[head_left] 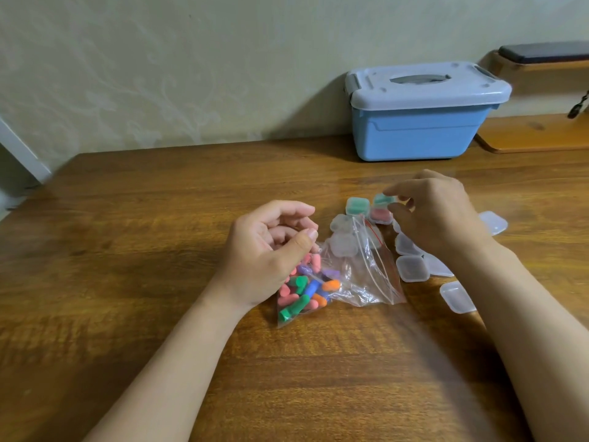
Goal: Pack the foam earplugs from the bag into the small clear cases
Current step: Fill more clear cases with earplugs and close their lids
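Foam earplugs (302, 291): pink, green, blue, orange, purple; heaped in the bottom corner of the clear zip bag (360, 275), flat on the wooden table (159, 250). Judged very light, soft, squashable, prone to roll. Best pinched gently at mid-length, one or two at a time, through the bag mouth by the red zip strip.

Small clear cases (412, 267): empties scattered right of the bag, some partly hidden by the right wrist. Judged light, stiff, slippery, easily skidded; best taken by opposite edges.

Green-filled case (357, 206), red-filled case (381, 215): just beyond the bag.

Left hand (271, 250): fingers curled over the bag's filled end; holding anything or not, impossible to tell.

Right hand (436, 212): fingertips pinching a held case (382, 199) with green inside, just above the red-filled case; blurred.

Surroundings: blue storage box (424, 122) at the wall, wooden shelf (541, 132) far right.

Obstruction: loose bag film lying over a few cases.
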A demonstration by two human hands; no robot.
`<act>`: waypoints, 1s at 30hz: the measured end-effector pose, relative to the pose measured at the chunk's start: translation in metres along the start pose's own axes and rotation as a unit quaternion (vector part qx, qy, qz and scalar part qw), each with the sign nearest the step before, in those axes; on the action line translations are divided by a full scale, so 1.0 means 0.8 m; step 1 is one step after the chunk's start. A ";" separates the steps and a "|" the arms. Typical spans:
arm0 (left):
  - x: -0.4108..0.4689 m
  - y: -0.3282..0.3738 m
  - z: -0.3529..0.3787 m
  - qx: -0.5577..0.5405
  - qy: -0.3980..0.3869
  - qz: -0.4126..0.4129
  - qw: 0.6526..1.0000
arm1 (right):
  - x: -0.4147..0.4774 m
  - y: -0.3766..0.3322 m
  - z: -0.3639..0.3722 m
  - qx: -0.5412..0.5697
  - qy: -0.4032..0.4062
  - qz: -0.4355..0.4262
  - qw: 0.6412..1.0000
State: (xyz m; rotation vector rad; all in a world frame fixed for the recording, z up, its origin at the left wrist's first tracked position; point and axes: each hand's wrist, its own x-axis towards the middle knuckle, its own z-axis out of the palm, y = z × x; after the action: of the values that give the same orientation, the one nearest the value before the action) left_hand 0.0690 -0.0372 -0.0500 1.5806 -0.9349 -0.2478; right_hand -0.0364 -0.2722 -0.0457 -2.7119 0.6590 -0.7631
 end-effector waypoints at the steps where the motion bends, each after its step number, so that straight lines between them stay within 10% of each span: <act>1: 0.000 0.000 0.000 0.001 0.000 0.000 1.000 | 0.000 0.000 0.000 -0.005 -0.010 0.000 1.000; 30: 0.000 -0.002 0.002 0.064 -0.005 0.015 0.998 | -0.017 -0.031 -0.013 -0.029 -0.190 -0.098 0.976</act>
State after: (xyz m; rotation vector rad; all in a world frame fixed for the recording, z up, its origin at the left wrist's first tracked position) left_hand 0.0686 -0.0388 -0.0520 1.6822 -0.9979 -0.1768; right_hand -0.0434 -0.2456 -0.0342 -2.8892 0.3325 -0.2469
